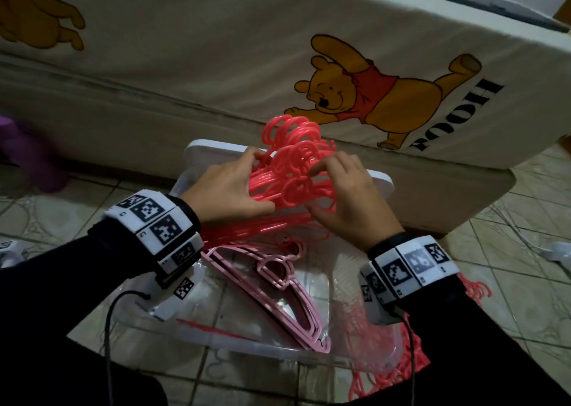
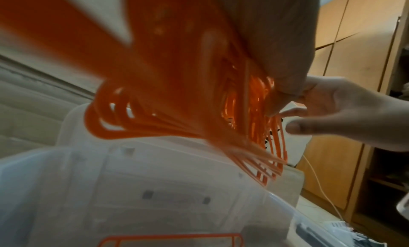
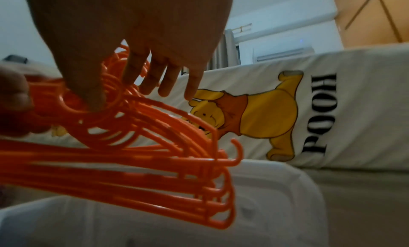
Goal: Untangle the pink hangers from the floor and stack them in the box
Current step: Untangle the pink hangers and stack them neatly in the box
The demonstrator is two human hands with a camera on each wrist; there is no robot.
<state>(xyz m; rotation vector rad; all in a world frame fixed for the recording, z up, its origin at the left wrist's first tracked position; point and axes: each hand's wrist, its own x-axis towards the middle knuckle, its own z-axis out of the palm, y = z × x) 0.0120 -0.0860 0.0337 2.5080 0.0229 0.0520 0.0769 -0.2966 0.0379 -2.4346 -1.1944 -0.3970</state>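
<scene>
My left hand [image 1: 227,186] and right hand [image 1: 349,198] both clamp one bundle of pink hangers [image 1: 290,170] above the clear plastic box [image 1: 197,333]; paler hangers [image 1: 293,294] lie inside.

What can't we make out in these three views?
- Hanger count in the held bundle of hangers: strands overlap in head view, motion-blurred in both wrist views.
- Left hand fingertips: buried in the bundle.
- Right hand palm side: hidden behind its back; the right wrist view is dark and close.
- Hangers on the floor: partly cut off by the right sleeve and clear box wall.
</scene>
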